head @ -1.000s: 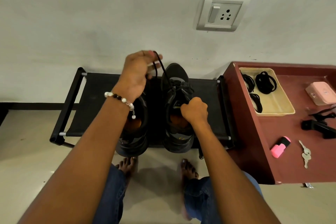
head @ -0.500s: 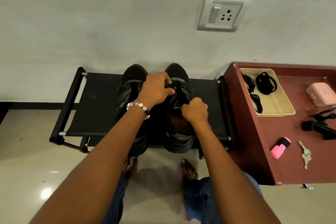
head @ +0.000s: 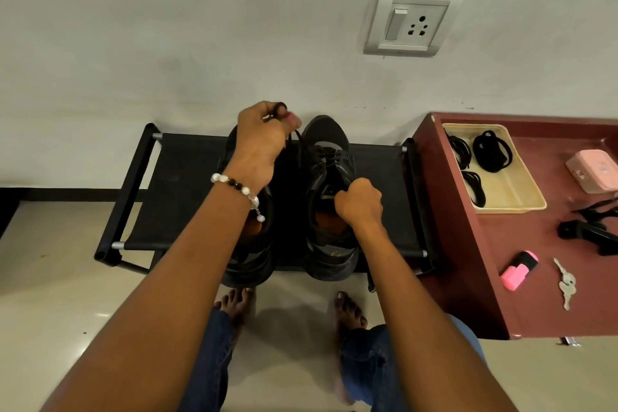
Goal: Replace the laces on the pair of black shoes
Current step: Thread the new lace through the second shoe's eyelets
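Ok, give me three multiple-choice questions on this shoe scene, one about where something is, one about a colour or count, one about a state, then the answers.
1. Where do the black shoes stand?
A. on the black rack
B. on the red table
C. in the tray

2. What colour is the highlighter on the red table?
A. green
B. pink
C. white

3. What is the left hand doing?
A. lying flat on the rack
B. pinching a black lace pulled up from the shoe
C. holding the keys

Answers: 1 A, both shoes sit side by side on the rack's fabric shelf. 2 B, its body is pink with a black end. 3 B, the lace runs from its fingers down to the right-hand shoe, which the right hand grips.
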{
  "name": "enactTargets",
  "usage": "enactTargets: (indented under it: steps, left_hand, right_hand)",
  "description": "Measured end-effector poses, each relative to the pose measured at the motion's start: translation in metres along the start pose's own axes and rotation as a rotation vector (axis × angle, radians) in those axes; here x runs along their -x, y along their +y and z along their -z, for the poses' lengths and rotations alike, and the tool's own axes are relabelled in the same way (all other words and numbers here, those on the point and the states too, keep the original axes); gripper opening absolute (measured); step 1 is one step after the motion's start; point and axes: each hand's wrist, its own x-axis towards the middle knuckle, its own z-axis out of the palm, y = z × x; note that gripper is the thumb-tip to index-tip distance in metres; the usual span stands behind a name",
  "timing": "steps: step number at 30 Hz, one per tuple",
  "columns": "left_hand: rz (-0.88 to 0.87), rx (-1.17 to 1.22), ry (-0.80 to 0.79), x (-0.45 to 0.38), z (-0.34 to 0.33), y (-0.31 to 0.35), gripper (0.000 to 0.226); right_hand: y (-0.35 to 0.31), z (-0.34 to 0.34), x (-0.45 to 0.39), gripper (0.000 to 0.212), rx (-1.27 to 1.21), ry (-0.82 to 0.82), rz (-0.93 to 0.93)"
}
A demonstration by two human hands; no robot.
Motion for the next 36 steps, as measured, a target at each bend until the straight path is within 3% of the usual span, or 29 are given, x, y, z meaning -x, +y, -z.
enactTargets:
  steps: [2, 4, 8, 10, 12, 15, 19, 22, 26, 32, 36]
  left_hand:
    - [0.032, 0.119, 0.035, -0.003, 0.005, 0.010, 0.029]
    - [0.013, 0.002, 0.022, -0.007, 0.012, 0.013, 0.024]
    - [0.004, -0.561, -0.161, -0.001, 0.013, 0.001, 0.010]
    - [-0.010, -0.828, -0.263, 0.002, 0.007, -0.008, 0.035]
    - [-0.080, -1.060, -0.259, 0.003, 0.002, -0.012, 0.043]
    - [-0.310, -1.356, -0.161, 0.004, -0.004, -0.017, 0.033]
    - [-0.345, -1.248, -0.296, 0.008, -0.009, -0.024, 0.026]
    - [-0.374, -1.301, -0.273, 0.009, -0.010, -0.032, 0.017]
    - [-0.221, -1.102, -0.227, 0.003, -0.009, -0.035, 0.030]
    - [-0.066, -0.793, -0.131, -0.007, -0.006, -0.044, 0.025]
    - [-0.161, -0.986, -0.141, -0.010, -0.014, -0.050, 0.016]
  right_hand:
    - [0.000, 0.000, 0.000, 0.031, -0.002, 0.004, 0.000]
    - [0.000, 0.000, 0.000, 0.031, 0.002, 0.003, 0.001]
    - [-0.001, 0.000, 0.000, 0.029, 0.013, 0.002, -0.006]
    - [-0.002, 0.001, 0.000, 0.028, 0.019, -0.002, -0.006]
    - [-0.002, 0.002, 0.001, 0.027, 0.023, -0.006, -0.002]
    - [-0.002, 0.003, 0.002, 0.025, 0.020, -0.011, 0.002]
    - [-0.001, 0.003, 0.002, 0.026, 0.017, -0.014, 0.003]
    - [-0.001, 0.002, 0.001, 0.027, 0.004, -0.005, -0.003]
    - [-0.001, 0.000, 0.000, 0.027, -0.012, 0.016, -0.010]
    - [0.000, 0.000, -0.002, 0.028, -0.022, 0.029, -0.016]
    - [0.000, -0.002, -0.003, 0.029, -0.022, 0.028, -0.019]
